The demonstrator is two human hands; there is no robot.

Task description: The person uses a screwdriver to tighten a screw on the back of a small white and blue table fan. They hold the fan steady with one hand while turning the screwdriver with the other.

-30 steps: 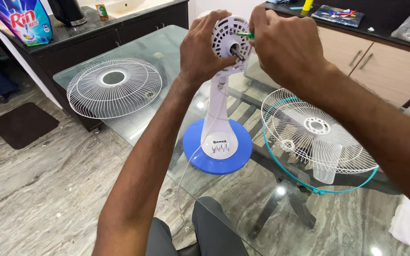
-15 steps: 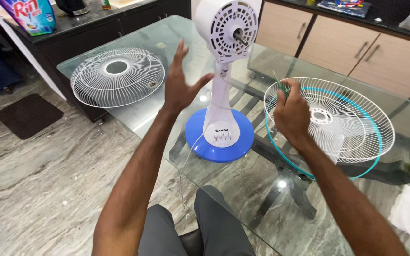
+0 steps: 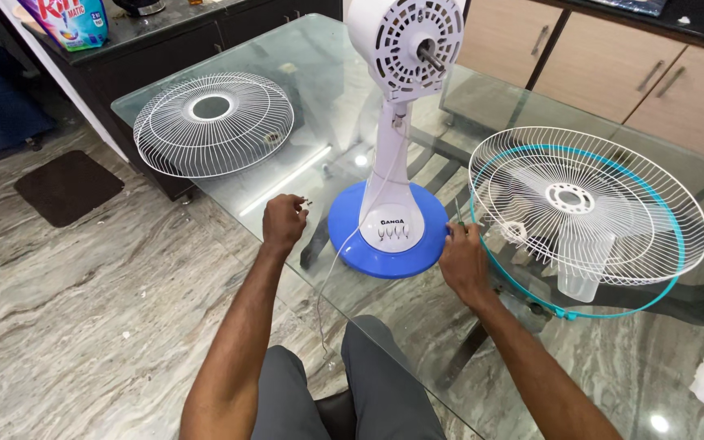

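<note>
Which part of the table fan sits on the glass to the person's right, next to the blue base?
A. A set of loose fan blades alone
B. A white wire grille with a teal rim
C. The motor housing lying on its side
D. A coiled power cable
B: the white wire grille with a teal rim lies on the glass table just beyond the right hand, beside the blue base.

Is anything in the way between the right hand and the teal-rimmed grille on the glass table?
Nothing visible. The right hand rests on the glass table just left of the teal-rimmed grille, with only bare glass between them. The fan's blue base sits to the hand's left, outside that gap.
</note>
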